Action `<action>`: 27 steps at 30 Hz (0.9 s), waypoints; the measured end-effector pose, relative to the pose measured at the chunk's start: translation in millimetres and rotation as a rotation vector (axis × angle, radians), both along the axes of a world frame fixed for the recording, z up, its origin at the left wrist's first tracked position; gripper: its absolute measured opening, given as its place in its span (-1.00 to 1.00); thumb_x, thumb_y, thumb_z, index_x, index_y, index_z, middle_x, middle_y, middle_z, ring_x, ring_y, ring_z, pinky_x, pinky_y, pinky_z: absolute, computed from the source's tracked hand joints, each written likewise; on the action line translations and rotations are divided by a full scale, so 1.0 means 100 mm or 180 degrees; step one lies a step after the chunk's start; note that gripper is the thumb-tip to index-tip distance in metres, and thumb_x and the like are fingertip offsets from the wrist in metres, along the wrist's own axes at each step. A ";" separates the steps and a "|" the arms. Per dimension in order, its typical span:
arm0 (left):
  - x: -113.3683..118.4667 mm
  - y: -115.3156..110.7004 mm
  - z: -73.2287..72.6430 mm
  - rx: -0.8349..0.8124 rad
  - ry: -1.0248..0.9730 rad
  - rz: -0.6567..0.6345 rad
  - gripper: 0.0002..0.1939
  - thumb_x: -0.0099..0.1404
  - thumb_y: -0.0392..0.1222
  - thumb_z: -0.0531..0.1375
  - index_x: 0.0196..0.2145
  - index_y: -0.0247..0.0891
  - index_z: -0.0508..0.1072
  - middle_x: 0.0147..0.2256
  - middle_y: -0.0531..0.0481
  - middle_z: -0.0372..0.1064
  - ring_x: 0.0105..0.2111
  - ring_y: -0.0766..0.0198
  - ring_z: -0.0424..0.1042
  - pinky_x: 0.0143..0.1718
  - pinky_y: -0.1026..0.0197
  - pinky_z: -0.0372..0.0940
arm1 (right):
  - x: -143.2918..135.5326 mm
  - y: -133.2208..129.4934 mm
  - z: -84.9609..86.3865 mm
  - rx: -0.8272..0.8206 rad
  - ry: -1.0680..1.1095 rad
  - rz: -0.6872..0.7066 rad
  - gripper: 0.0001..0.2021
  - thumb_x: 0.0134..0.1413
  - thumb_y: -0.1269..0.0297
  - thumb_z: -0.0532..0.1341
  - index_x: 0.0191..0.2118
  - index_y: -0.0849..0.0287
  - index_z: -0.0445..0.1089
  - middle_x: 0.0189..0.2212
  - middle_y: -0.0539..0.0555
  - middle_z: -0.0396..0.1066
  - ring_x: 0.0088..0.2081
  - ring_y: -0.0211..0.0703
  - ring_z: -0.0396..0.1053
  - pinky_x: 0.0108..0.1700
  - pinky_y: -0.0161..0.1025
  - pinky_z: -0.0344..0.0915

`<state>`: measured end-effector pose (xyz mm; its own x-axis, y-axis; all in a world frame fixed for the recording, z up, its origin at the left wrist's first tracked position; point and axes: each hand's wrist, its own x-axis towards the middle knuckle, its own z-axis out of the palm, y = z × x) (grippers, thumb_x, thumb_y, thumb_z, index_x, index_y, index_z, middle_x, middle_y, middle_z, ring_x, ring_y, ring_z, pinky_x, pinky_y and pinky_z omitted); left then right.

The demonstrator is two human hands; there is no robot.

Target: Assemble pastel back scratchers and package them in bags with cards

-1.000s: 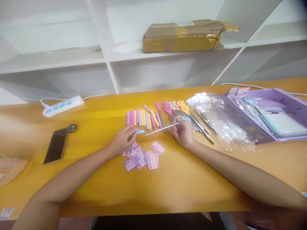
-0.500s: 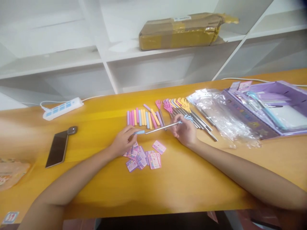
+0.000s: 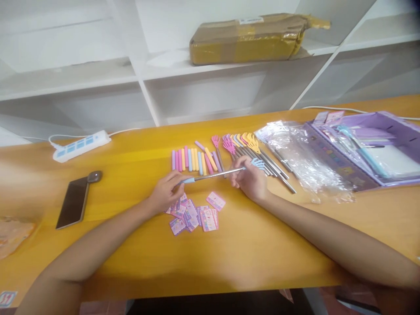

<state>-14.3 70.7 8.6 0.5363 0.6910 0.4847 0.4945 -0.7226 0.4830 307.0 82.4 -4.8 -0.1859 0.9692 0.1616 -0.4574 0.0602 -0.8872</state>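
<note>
My right hand [image 3: 251, 178] grips a back scratcher [image 3: 218, 174] just below its blue claw-shaped head, the metal rod slanting down to the left. Closed around a light-blue handle sleeve [image 3: 188, 180] is my left hand [image 3: 167, 190]; the rod's end meets the sleeve's opening. Behind my hands lies a row of pink, yellow, blue and purple handle sleeves [image 3: 193, 159]. Right of them rest several back scratchers without sleeves [image 3: 269, 162], with pink, yellow and blue heads. Small printed cards [image 3: 191, 215] are scattered in front of my left hand.
Clear plastic bags [image 3: 305, 162] lie beside a purple box [image 3: 348, 173] on the right. To the left are a power strip [image 3: 82, 146], a phone [image 3: 72, 203] and a small dark object [image 3: 95, 176]. A taped carton [image 3: 246, 41] sits on the white shelf behind.
The gap between the blue handle sleeve and the metal rod has closed; the rod's tip now meets the sleeve. Both hands keep their grips. The view has shifted slightly.
</note>
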 end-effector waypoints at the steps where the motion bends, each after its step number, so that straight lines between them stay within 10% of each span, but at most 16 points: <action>1: 0.00 0.00 0.00 0.0058 0.0003 -0.0016 -0.64 0.57 -0.32 0.11 0.19 -0.13 0.56 -0.10 -0.08 0.53 -0.19 0.25 0.52 -0.10 0.19 0.44 | 0.00 -0.01 0.00 0.0039 -0.0016 -0.0007 -0.54 0.24 -0.23 0.37 -0.24 0.07 0.30 -0.52 -0.06 0.41 -0.58 -0.21 0.39 -0.63 -0.35 0.18; 17: -0.01 0.02 -0.04 0.0101 0.0078 -0.0029 -0.57 0.51 -0.39 0.12 0.19 -0.06 0.57 -0.08 -0.05 0.53 -0.21 0.29 0.53 -0.16 0.23 0.44 | -0.01 0.00 0.00 0.0304 -0.0395 0.0156 -0.48 0.29 -0.34 0.30 -0.19 0.09 0.41 -0.55 -0.05 0.38 -0.61 -0.25 0.28 -0.54 -0.29 0.21; 27: -0.03 0.06 0.07 -0.0522 -0.0344 0.0333 -0.65 0.57 -0.26 0.12 0.15 -0.10 0.63 -0.10 -0.04 0.57 -0.19 0.23 0.52 -0.16 0.19 0.38 | 0.12 0.11 -0.01 0.1032 -0.0420 -0.1485 -0.69 0.41 -0.02 0.27 0.14 -0.11 0.32 -0.31 -0.06 0.20 -0.59 -0.41 0.08 -0.57 -0.30 0.06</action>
<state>-17.1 77.2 15.4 0.4086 0.8144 0.4121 0.5015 -0.5776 0.6441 318.6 93.1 -5.4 0.2102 0.8582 0.4683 -0.2040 0.5069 -0.8375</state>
